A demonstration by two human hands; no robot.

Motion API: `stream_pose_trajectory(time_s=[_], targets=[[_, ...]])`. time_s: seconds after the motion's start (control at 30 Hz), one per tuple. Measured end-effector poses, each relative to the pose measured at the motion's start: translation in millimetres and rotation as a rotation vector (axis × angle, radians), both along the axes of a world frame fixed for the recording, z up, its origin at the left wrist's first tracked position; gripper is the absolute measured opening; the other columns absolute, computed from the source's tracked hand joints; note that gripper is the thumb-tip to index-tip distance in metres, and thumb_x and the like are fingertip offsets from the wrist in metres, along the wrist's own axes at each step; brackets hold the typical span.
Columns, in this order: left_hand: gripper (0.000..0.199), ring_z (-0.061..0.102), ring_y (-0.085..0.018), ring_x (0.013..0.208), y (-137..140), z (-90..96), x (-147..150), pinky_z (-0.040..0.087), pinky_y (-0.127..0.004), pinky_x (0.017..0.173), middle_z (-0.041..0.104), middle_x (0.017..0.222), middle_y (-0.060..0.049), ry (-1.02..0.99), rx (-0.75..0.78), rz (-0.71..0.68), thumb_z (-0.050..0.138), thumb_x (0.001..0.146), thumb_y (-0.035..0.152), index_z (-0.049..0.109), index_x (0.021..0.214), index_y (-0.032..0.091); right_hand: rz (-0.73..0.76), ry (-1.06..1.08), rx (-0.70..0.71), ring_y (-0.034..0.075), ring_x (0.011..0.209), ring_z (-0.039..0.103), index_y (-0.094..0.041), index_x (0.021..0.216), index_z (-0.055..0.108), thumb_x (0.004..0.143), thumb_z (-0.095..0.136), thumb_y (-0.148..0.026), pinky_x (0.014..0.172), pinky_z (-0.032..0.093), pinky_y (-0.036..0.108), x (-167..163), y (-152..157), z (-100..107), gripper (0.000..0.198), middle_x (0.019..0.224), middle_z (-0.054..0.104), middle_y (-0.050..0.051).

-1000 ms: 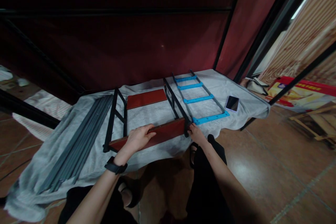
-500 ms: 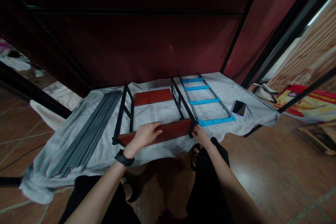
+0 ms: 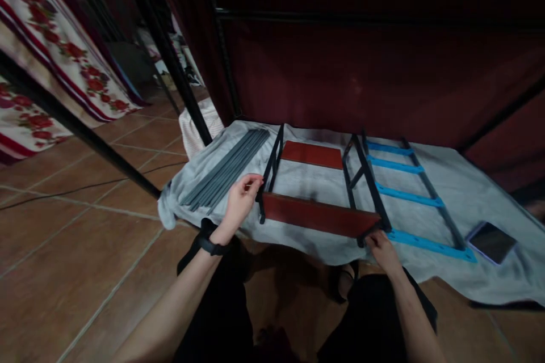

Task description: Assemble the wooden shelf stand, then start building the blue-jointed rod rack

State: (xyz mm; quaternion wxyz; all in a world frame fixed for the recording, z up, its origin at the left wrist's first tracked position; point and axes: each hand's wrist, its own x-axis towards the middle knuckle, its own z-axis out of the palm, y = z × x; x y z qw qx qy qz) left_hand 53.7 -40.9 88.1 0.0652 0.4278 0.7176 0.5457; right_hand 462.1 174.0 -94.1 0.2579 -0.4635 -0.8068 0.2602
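A low rack with black metal side frames (image 3: pixel 369 181) and two red-brown boards lies on a grey cloth. The front board (image 3: pixel 315 214) stands on edge between the sides, and the back board (image 3: pixel 313 155) lies farther off. My left hand (image 3: pixel 242 195), with a black band on its wrist, is by the rack's front left corner, its fingertips pinched together. Whatever they may hold is too small to make out. My right hand (image 3: pixel 383 249) is closed round the front right corner, thumb and fingers against the black frame. Its fingertips are partly hidden.
Several grey tubes (image 3: pixel 230 169) lie left of the rack. To the right are a ladder-like frame with blue crosspieces (image 3: pixel 411 199) and a phone (image 3: pixel 491 242). Black posts (image 3: pixel 170 62) rise at the left, and a dark red panel (image 3: pixel 340 79) stands behind.
My view has swung left. My left hand has moved from the front board's top to the rack's front left corner and pinched its fingers. My right hand stays at the right corner.
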Motion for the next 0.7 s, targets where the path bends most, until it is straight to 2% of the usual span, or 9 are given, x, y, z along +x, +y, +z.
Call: stream_pose_trajectory(time_s=[0.07, 0.17, 0.23, 0.37, 0.53, 0.7], targets=[[0.022, 0.065, -0.017, 0.074, -21.3, -33.6, -22.3, 0.052, -0.028, 0.070, 0.068, 0.078, -0.005, -0.150, -0.171, 0.126, 0.050, 0.089, 0.026, 0.067, 0.095, 0.013, 0.017, -0.019, 0.002, 0.025, 0.079, 0.058, -0.024, 0.070, 0.054, 0.077, 0.048, -0.043, 0.076, 0.049, 0.042, 3.4, 1.7, -2.6, 0.021, 0.077, 0.057, 0.007], [0.021, 0.063, -0.015, 0.072, -37.7, -80.9, -29.2, 0.050, -0.027, 0.071, 0.068, 0.079, -0.004, -0.080, -0.514, 0.015, 0.048, 0.086, 0.016, 0.067, 0.094, 0.012, 0.004, -0.010, 0.006, 0.025, 0.078, 0.058, -0.025, 0.068, 0.054, 0.073, 0.052, -0.046, 0.076, 0.049, 0.043, 5.7, 3.4, -5.9, 0.022, 0.077, 0.057, 0.007], [0.022, 0.063, -0.015, 0.077, -38.6, -99.0, -22.0, 0.050, -0.028, 0.075, 0.069, 0.084, -0.005, 0.021, -0.601, -0.088, 0.048, 0.086, 0.012, 0.068, 0.096, 0.013, -0.027, 0.003, -0.004, 0.025, 0.076, 0.058, -0.025, 0.069, 0.054, 0.070, 0.054, -0.048, 0.076, 0.051, 0.043, 6.4, 4.4, -7.6, 0.024, 0.076, 0.057, 0.006], [0.016, 0.064, -0.019, 0.090, -31.8, -104.7, -12.1, 0.048, -0.031, 0.085, 0.068, 0.094, -0.008, 0.113, -0.641, -0.134, 0.052, 0.086, 0.011, 0.067, 0.090, 0.015, -0.079, -0.011, -0.019, 0.025, 0.075, 0.060, -0.025, 0.069, 0.054, 0.067, 0.055, -0.050, 0.077, 0.052, 0.043, 8.6, 5.6, -8.2, 0.025, 0.077, 0.057, 0.006], [0.019, 0.066, -0.021, 0.096, -28.8, -104.0, -19.3, 0.049, -0.030, 0.083, 0.066, 0.105, -0.011, 0.325, -0.761, -0.226, 0.046, 0.094, 0.017, 0.065, 0.097, 0.017, -0.054, -0.033, -0.064, 0.028, 0.083, 0.065, -0.024, 0.071, 0.060, 0.068, 0.055, -0.048, 0.083, 0.053, 0.045, 12.5, 7.6, -3.4, 0.025, 0.082, 0.063, 0.008], [0.020, 0.066, -0.022, 0.099, -29.1, -112.0, -23.0, 0.049, -0.031, 0.083, 0.068, 0.104, -0.010, 0.299, -0.685, -0.228, 0.047, 0.092, 0.014, 0.061, 0.107, 0.017, -0.048, -0.077, -0.059, 0.029, 0.084, 0.067, -0.023, 0.072, 0.063, 0.068, 0.055, -0.048, 0.083, 0.054, 0.045, 14.0, 6.9, 2.1, 0.026, 0.083, 0.068, 0.009]])
